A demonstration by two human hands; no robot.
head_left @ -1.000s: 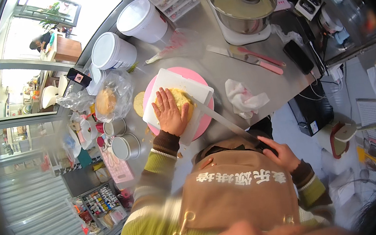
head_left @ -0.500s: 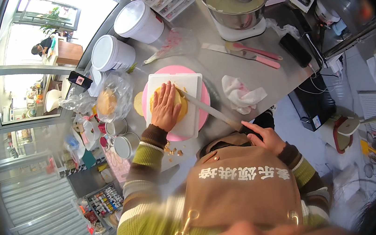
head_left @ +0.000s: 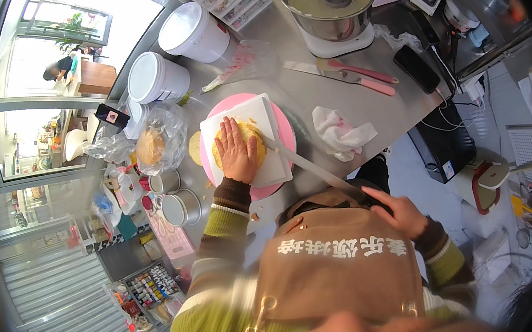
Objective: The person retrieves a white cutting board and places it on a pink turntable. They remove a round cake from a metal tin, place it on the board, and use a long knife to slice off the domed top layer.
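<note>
My left hand (head_left: 236, 155) lies flat on a round yellow cake layer (head_left: 249, 129), fingers stretched and pointing away from me. Under the cake is a white rectangular board (head_left: 275, 168) on a pink round turntable (head_left: 283, 124). In my right hand (head_left: 402, 213), held low at the right by the apron, is the dark handle of a long knife (head_left: 321, 172). Its blade slants up to the left, and its far end meets the cake's right edge. A thin pale cake slice (head_left: 195, 148) rests at the turntable's left edge.
A stand mixer (head_left: 336, 34) with pale batter or cream stands at the back. Nearby lie a pink-handled spatula (head_left: 372, 84), a crumpled white cloth (head_left: 341, 131) and a piping bag (head_left: 243, 64). White tubs (head_left: 193, 32), a bagged cake (head_left: 152, 145) and round tins (head_left: 180, 208) line the left.
My right hand has drawn the knife back toward the lower right, so less blade is at the cake. My left hand stays flat on the cake. Fewer crumbs show at the table's front edge.
</note>
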